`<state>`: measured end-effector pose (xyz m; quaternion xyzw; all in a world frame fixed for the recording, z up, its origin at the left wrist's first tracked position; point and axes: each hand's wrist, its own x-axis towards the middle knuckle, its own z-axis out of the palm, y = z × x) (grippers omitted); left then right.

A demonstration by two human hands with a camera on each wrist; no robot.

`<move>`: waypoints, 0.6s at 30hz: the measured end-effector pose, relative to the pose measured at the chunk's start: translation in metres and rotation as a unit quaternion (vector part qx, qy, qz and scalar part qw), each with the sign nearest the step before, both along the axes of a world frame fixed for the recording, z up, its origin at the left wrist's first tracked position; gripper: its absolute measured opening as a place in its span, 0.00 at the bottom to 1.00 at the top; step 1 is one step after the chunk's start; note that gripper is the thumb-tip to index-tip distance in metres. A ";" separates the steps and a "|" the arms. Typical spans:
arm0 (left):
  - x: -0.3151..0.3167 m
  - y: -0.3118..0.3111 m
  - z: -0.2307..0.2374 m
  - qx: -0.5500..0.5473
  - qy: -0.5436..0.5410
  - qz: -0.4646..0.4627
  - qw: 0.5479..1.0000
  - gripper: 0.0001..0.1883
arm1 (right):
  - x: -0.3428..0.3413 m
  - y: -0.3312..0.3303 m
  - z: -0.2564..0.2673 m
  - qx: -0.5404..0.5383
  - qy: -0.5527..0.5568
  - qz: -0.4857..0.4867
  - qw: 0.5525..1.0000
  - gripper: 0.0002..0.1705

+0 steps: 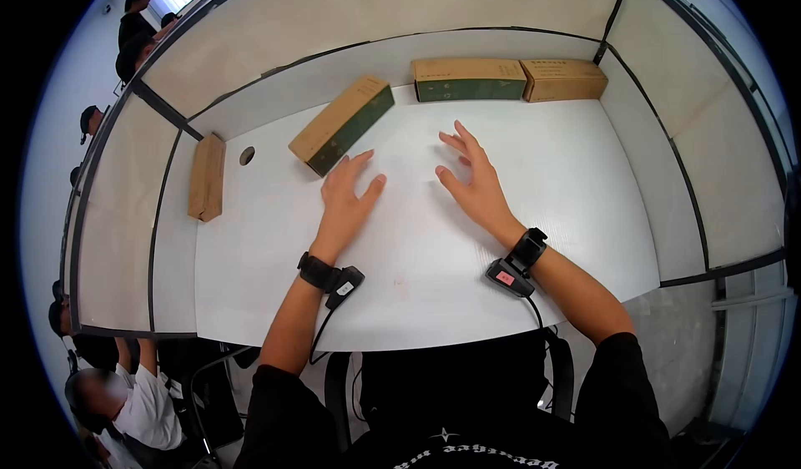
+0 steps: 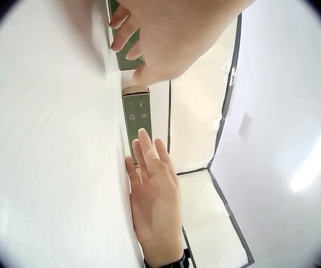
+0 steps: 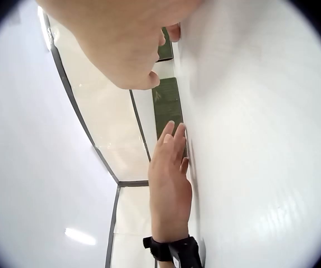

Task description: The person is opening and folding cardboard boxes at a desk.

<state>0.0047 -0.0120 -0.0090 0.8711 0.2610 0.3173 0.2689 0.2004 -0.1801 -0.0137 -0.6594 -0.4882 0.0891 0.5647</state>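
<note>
My left hand [image 1: 342,202] is over the white table with its fingers spread, fingertips right by the near end of a long brown-and-green cardboard box [image 1: 344,124]. That box lies at a slant left of centre. Opposite, my right hand [image 1: 477,184] holds nothing; its fingers are extended and its thumb points inward. A gap of bare tabletop lies between the two hands. In the left wrist view, the right hand [image 2: 157,206] shows its relaxed, straight fingers. The right wrist view shows the left hand [image 3: 170,184] overlapping the green side of the slanted box [image 3: 166,103].
Another brown-and-green box [image 1: 469,80] and a brown box [image 1: 565,81] sit end to end along the back wall. A narrow brown box [image 1: 207,179] stands by the left wall, near a round hole [image 1: 247,156] in the table [image 1: 417,302]. Low panels enclose three sides.
</note>
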 end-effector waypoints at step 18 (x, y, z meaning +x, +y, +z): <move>0.014 0.114 0.002 -0.145 -0.083 -0.035 0.985 0.15 | 0.002 0.005 0.000 0.022 0.116 0.050 0.992 0.12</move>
